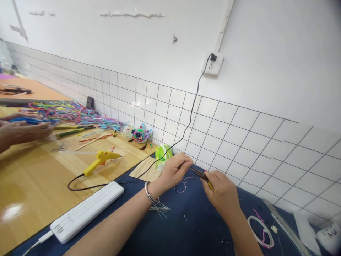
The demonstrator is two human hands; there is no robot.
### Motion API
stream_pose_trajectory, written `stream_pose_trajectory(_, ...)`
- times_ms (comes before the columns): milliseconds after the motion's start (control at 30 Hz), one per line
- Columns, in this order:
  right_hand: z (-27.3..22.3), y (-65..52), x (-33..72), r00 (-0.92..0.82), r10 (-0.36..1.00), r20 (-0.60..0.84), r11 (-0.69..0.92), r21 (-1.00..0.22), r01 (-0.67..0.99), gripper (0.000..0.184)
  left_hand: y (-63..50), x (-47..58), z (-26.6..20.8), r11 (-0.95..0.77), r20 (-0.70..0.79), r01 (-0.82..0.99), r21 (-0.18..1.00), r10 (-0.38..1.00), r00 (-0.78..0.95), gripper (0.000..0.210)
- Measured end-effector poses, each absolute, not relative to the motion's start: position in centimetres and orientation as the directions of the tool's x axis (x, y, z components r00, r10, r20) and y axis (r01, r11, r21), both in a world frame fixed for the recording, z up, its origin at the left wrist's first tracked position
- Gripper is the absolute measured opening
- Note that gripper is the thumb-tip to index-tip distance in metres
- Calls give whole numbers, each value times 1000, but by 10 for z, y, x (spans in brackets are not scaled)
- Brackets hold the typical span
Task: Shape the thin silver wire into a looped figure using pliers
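Observation:
My right hand [222, 190] is closed around the yellow handles of a pair of needle-nose pliers [198, 173]. The pliers' dark jaws point left, toward the fingertips of my left hand [176, 170]. That left hand is closed in a pinch; whatever lies between its fingers is too small to make out. On its wrist sits a silver bracelet [151, 193]. Below the hands, a thin ring with pinkish marks [180, 187] lies on the dark blue mat [186, 231]. A bunch of thin wires [161, 209] is partly hidden behind my left forearm.
Left of the mat, a yellow glue gun [102, 160] and a white power strip [87, 211] lie on the wooden table. Another person's hands [29, 131] hold blue strands near colourful pipe cleaners [71, 113]. A white tape roll [260, 231] rests at right. A black cord [195, 99] hangs from the wall socket.

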State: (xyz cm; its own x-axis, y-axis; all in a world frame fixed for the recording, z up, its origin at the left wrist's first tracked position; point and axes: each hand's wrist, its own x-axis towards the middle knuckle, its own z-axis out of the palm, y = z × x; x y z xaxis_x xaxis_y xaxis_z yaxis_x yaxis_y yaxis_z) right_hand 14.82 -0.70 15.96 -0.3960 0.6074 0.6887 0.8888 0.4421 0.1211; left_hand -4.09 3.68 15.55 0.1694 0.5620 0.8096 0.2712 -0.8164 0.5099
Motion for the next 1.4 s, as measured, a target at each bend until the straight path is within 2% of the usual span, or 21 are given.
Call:
stream_pose_trajectory(233, 167, -15, 150, -357, 625, 694, 383, 126, 915, 17, 40, -37, 149, -817, 829, 274, 507, 549, 103, 13)
stream_pose_trajectory(533, 163, -14, 151, -349, 628, 695, 371, 127, 920, 17, 40, -35, 145, -825, 838, 283, 489, 535, 111, 12)
stream_pose_trajectory(733, 165, -15, 152, -331, 685, 649, 384, 64, 921, 18, 39, -34, 144, -838, 844, 268, 476, 520, 127, 13)
stream_pose_trajectory(833, 167, -15, 154, -313, 730, 608, 392, 4, 920, 18, 40, -35, 146, -787, 775, 183, 589, 614, 149, 16)
stream_pose_trajectory(933, 167, -13, 155, -264, 763, 590, 377, -75, 923, 20, 42, -36, 148, -651, 632, 10, 759, 741, 228, 18)
stream_pose_trajectory(1000, 167, -12, 155, -230, 773, 592, 368, -123, 922, 22, 44, -36, 148, -564, 567, -96, 820, 776, 277, 22)
stream_pose_trajectory(1167, 171, -11, 159, -223, 803, 553, 379, -183, 907, 24, 48, -33, 145, -473, 515, -209, 856, 811, 277, 21)
stream_pose_trajectory(1300, 169, 0, 173, -210, 841, 499, 370, -246, 896, 25, 54, -33, 143, -477, 502, -157, 865, 831, 241, 22)
stream_pose_trajectory(1400, 149, 19, 186, -247, 885, 395, 347, -205, 915, 25, 57, -33, 138, -471, 474, -82, 878, 833, 284, 23)
